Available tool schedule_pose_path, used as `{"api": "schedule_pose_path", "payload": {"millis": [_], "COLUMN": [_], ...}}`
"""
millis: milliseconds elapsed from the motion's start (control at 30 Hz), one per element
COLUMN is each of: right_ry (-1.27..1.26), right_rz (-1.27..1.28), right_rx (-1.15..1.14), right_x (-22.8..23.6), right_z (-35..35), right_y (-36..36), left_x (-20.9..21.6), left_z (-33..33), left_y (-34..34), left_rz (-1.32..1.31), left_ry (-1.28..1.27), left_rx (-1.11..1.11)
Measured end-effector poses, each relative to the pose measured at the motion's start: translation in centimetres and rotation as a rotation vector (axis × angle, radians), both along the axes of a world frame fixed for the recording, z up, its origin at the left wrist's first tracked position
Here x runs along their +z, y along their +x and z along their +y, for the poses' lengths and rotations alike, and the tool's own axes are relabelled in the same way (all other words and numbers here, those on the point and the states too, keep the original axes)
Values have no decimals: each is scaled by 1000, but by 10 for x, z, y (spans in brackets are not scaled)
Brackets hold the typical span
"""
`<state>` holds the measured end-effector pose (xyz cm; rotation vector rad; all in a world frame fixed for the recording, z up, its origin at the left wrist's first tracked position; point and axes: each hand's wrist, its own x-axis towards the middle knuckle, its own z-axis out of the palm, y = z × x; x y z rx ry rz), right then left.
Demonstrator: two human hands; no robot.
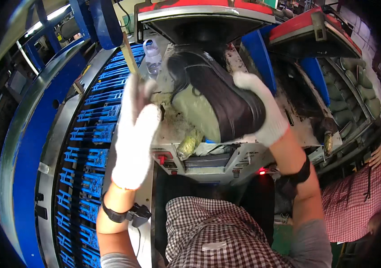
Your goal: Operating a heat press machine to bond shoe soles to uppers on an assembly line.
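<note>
A black shoe upper (224,91) on a pale green last (196,107) is tilted on its side over the machine's worn worktop. My right hand (268,109), in a white knit glove, grips its right end, the fingers partly hidden behind it. To the left of the shoe, my left hand (134,134) is raised in a white glove, blurred, its thumb apart from its fingers. Nothing shows in its grasp. Its fingertips are close to a wooden bar (130,56). Below the last, a yellow-wrapped handle (189,144) sticks out at the worktop's front.
Above the shoe hangs a raised red-framed press lid (206,22); a second lid (315,33) stands up at right. A clear bottle (152,56) is behind my left hand. Blue slatted conveyor (94,134) runs along the left. Shoe lasts (360,85) fill a rack. A person's checked sleeve (356,201) is at right.
</note>
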<state>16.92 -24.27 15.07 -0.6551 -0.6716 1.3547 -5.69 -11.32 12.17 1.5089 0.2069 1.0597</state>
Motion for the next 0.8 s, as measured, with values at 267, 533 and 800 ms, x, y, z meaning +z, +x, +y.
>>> {"api": "schedule_pose_path", "payload": {"millis": [267,533,800], "right_ry": [-201,-760,-443], "right_rz": [-1315,-1871,-1911], "right_rx": [-692,-225,-326], "right_x": [-41,-51,-40], "right_z": [171,222,147], "right_y": [141,95,88], "left_x": [74,129,219], "left_z": [55,122,99], "left_y": [3,75,174], "left_rz": [62,-113,459], "left_ry": [659,942,653], "left_rx": [445,285,59]}}
